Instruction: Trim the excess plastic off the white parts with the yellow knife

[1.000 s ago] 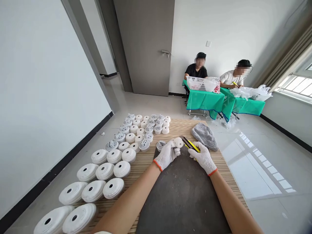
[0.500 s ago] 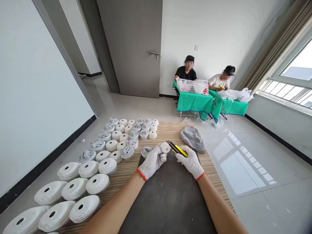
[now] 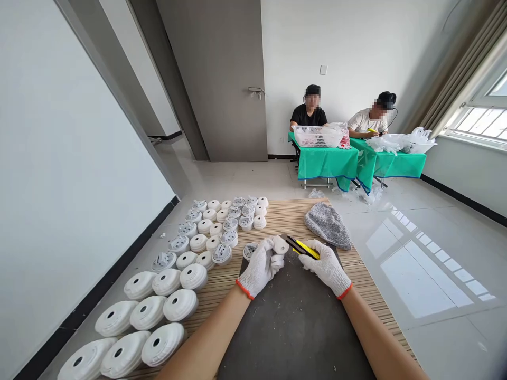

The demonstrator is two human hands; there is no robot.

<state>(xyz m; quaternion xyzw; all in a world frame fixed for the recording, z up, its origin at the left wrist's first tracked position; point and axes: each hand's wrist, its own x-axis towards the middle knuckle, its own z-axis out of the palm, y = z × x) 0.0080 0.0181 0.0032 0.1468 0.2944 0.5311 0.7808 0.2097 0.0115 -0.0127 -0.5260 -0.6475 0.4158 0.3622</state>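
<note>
Over the dark cutting mat [image 3: 297,322], my left hand [image 3: 261,268] pinches a small white disc [image 3: 280,245]; my right hand [image 3: 327,268] grips a yellow utility knife [image 3: 303,248] close by. Forcing it could slip, cutting my left hand.

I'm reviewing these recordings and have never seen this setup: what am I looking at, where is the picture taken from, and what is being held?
No machine here: one camera worn on a person's head looks down at their own gloved hands. The left hand holds a small round white part; the right hand holds a yellow utility knife. Below lies a dark mat on a striped board, with rows of round white parts to the left and a grey cloth ahead. Two other people sit farther off at green-covered tables.
</note>
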